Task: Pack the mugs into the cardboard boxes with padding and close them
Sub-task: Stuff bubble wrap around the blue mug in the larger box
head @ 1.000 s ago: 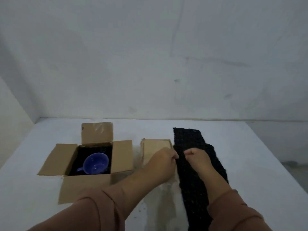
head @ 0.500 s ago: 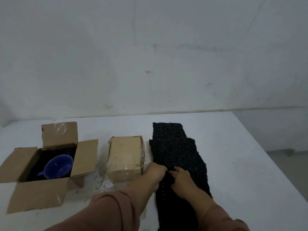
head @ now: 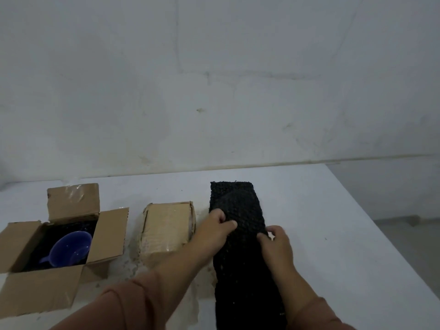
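Note:
A long black strip of bubbly padding (head: 240, 258) lies on the white table, running away from me. My left hand (head: 215, 231) pinches its left edge between thumb and fingers. My right hand (head: 276, 244) pinches its right edge a little nearer to me. A closed cardboard box (head: 166, 226) sits just left of the padding. Further left stands an open cardboard box (head: 21, 287) with its flaps spread, lined with black padding and holding a blue mug (head: 70, 247).
The white table (head: 345, 246) ends at a right edge with floor beyond, and it meets a pale wall at the back. Crumbs and scuffs lie around the closed box.
My hands have moved apart from the strip's middle to its two side edges and shifted further along it. The padding's upper layer now lies flatter. The view has moved slightly.

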{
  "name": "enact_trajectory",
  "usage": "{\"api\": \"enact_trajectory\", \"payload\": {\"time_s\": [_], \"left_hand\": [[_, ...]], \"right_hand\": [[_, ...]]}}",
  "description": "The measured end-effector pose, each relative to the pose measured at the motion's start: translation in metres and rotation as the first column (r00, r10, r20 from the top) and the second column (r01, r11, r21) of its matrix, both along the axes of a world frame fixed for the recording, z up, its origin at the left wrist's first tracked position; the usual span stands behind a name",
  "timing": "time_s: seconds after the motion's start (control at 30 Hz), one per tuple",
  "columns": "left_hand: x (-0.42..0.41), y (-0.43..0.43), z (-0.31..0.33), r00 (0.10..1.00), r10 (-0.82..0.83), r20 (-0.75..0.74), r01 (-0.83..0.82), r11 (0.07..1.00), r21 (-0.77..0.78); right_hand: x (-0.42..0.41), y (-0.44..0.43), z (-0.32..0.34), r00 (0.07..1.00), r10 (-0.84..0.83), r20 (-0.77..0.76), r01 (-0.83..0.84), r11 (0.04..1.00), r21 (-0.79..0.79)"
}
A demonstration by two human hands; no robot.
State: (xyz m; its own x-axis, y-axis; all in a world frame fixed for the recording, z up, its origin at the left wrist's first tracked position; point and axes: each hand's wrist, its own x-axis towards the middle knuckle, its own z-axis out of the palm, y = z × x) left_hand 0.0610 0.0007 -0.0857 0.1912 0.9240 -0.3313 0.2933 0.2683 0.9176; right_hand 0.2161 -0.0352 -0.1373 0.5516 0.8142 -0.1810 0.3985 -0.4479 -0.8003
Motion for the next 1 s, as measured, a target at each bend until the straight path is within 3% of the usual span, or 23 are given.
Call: {"api": "enact_trajectory", "payload": {"time_s": [0.07, 0.17, 0.23, 0.3, 0.43, 0.57, 0.63, 0.77, 0.87, 0.93, 1.0], "left_hand": [[-0.018, 0.005, 0.026, 0.988, 0.051, 0.146, -0.053, 0.999, 0.004], [-0.056, 0.013, 0.054, 0.940, 0.098, 0.326, -0.093, 0.995, -0.030], [-0.086, 0.017, 0.067, 0.955, 0.124, 0.271, -0.140, 0.989, 0.040], [-0.119, 0.019, 0.073, 0.972, 0.178, 0.154, -0.203, 0.965, 0.163], [-0.178, 0.015, 0.082, 0.940, 0.327, 0.098, -0.341, 0.909, 0.238], [-0.228, 0.009, 0.089, 0.918, 0.378, 0.120, -0.397, 0.870, 0.293], [-0.251, 0.006, 0.092, 0.885, 0.453, 0.113, -0.464, 0.829, 0.311], [-0.298, 0.002, 0.095, 0.871, 0.477, 0.120, -0.491, 0.824, 0.284], [-0.329, 0.002, 0.096, 0.919, 0.365, 0.151, -0.391, 0.898, 0.204], [-0.345, 0.003, 0.098, 0.934, 0.353, 0.049, -0.354, 0.901, 0.250], [-0.357, 0.004, 0.103, 0.919, 0.384, -0.091, -0.338, 0.884, 0.323]], "right_hand": [[0.003, 0.011, 0.014, 0.952, -0.070, -0.297, 0.070, 0.997, -0.010], [-0.011, 0.026, 0.037, 0.765, 0.004, -0.643, 0.008, 1.000, 0.015], [-0.028, 0.035, 0.053, 0.651, 0.079, -0.755, 0.016, 0.993, 0.118], [-0.048, 0.043, 0.072, 0.598, 0.195, -0.777, 0.017, 0.967, 0.256], [-0.091, 0.047, 0.114, 0.513, 0.484, -0.709, -0.201, 0.871, 0.449], [-0.129, 0.056, 0.135, 0.434, 0.646, -0.628, -0.526, 0.748, 0.405], [-0.151, 0.062, 0.140, 0.484, 0.653, -0.582, -0.576, 0.739, 0.349], [-0.194, 0.068, 0.146, 0.712, 0.601, -0.361, -0.517, 0.798, 0.309], [-0.222, 0.070, 0.149, 0.705, 0.657, -0.267, -0.576, 0.750, 0.325], [-0.238, 0.072, 0.152, 0.718, 0.663, -0.213, -0.582, 0.740, 0.337], [-0.252, 0.075, 0.156, 0.779, 0.624, -0.054, -0.574, 0.746, 0.338]]}}
